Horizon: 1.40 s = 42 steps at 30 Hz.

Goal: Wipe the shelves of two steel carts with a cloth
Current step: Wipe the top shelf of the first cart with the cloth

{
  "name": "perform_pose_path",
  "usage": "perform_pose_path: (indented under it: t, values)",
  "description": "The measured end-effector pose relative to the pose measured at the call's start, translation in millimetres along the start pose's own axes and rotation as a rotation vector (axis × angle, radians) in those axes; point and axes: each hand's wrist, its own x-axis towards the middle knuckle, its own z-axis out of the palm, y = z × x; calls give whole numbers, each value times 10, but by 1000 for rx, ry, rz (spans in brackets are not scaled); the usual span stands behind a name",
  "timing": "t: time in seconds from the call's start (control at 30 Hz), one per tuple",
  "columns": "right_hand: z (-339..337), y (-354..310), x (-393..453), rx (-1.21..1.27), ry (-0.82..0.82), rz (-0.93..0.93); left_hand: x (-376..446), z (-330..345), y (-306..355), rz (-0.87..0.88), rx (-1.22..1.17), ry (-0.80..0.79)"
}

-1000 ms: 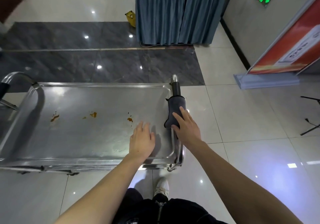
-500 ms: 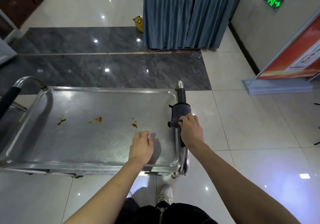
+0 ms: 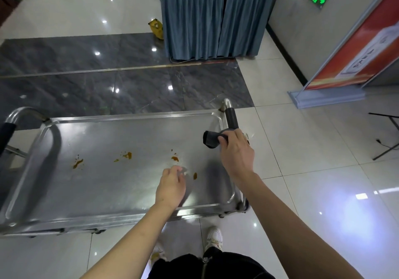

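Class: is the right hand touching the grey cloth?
Touching. The head view shows the right hand gripping the grey cloth beside the cart handle.

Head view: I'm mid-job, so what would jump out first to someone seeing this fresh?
Orange-brown stains dot the middle of the steel cart's top shelf, the nearest just beyond the left hand. At the shelf's right end, the right hand grips a dark grey cloth by the black-sleeved cart handle. A blue skirted table stands behind.
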Motion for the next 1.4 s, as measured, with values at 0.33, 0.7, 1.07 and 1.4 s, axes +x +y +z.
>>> perform_pose_path:
  t: [0.33, 0.7, 1.07, 1.4]
  values:
    - [116, -458, -187, 328, 71, 228, 36, -323, -437, 70, -33, -54]
    - [824, -235, -654, 53, -116, 349, 107, -363, -777, 65, 44, -163]
    - [1468, -175, -1160, 223, -346, 416, 122, -377, -1175, 23, 57, -212]
    - [1625, -9, -1162, -200, -269, 21, 52, -303, -1293, 67, 90, -280]
